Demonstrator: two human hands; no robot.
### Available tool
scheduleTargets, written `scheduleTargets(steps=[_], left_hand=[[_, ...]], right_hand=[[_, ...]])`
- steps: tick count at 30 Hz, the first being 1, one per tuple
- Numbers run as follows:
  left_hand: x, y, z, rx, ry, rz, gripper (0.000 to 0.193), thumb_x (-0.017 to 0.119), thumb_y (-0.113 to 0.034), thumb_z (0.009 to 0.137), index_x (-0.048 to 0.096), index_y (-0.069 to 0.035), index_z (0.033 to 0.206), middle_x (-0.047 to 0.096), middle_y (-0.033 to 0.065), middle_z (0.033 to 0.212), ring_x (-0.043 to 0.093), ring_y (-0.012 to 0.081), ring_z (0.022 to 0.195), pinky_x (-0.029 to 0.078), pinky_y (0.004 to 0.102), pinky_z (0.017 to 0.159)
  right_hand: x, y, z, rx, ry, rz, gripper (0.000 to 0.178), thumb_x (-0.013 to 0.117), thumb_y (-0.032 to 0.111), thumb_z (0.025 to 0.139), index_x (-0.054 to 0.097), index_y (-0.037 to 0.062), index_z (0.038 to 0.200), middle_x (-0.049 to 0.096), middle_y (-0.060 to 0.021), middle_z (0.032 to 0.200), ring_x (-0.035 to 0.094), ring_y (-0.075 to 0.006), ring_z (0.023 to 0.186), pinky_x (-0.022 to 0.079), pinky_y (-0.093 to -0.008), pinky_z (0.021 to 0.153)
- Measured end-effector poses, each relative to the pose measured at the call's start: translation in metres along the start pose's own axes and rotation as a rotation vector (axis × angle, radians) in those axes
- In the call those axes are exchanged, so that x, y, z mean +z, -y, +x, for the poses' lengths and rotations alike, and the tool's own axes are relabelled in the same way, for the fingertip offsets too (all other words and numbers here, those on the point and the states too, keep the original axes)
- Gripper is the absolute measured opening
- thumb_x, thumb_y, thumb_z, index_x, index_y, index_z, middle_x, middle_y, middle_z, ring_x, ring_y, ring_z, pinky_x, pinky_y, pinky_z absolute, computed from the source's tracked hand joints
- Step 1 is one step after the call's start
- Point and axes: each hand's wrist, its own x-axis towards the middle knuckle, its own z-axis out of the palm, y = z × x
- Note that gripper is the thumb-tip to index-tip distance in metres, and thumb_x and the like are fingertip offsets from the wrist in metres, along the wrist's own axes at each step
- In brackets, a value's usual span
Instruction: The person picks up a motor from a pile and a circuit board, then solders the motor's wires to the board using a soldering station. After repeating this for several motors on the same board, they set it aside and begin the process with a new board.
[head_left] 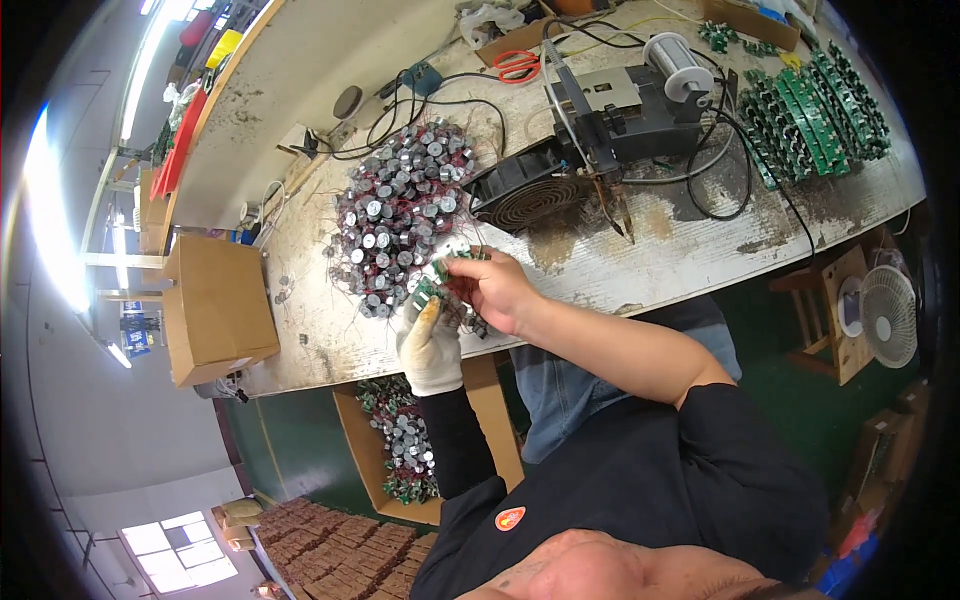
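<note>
My left hand (432,352), in a white glove with a stained thumb, is closed on a small green circuit board (427,291) at the table's front edge. Just above it my bare right hand (498,288) has its fingers pinched around part of the green circuit boards (440,269); whether these are one piece or several I cannot make out. Right beyond both hands lies a big heap of small round silver components with thin red wires (385,222). A soldering iron tip (628,225) points down on the table, right of my right hand.
Behind the iron stand a black fan (530,197) and a solder wire spool (678,68). Rows of green circuit boards (812,115) lie far right. Red-handled scissors (516,66) rest at the back. Below the table edge, an open carton (372,478) holds finished-looking parts; another carton (222,310) stands left.
</note>
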Motion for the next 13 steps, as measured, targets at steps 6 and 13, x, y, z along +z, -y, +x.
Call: scheduleTargets(steps=[6,13], left_hand=[[0.007,0.002,-0.004,0.249,-0.048,0.293,0.025,0.069,-0.001,0.081,0.061,0.005,0.104,0.066,0.0131,0.097,0.065,0.0202,0.084,0.053,0.0305,0.074],[-0.011,0.003,0.0,0.092,0.088,0.191,0.035,0.068,-0.005,0.083,0.058,0.003,0.115,0.065,0.011,0.105,0.064,0.0235,0.089,0.053,0.0357,0.078]], right_hand=[[0.0,-0.008,-0.002,-0.24,0.013,-0.3,0.051,0.075,0.0,0.078,0.046,0.0017,0.12,0.062,-0.0082,0.101,0.063,-0.0151,0.09,0.054,-0.0303,0.08],[-0.003,-0.006,-0.01,-0.362,0.058,-0.487,0.05,0.076,-0.002,0.076,0.049,0.0042,0.118,0.062,-0.0071,0.1,0.063,-0.0149,0.087,0.053,-0.0291,0.079]])
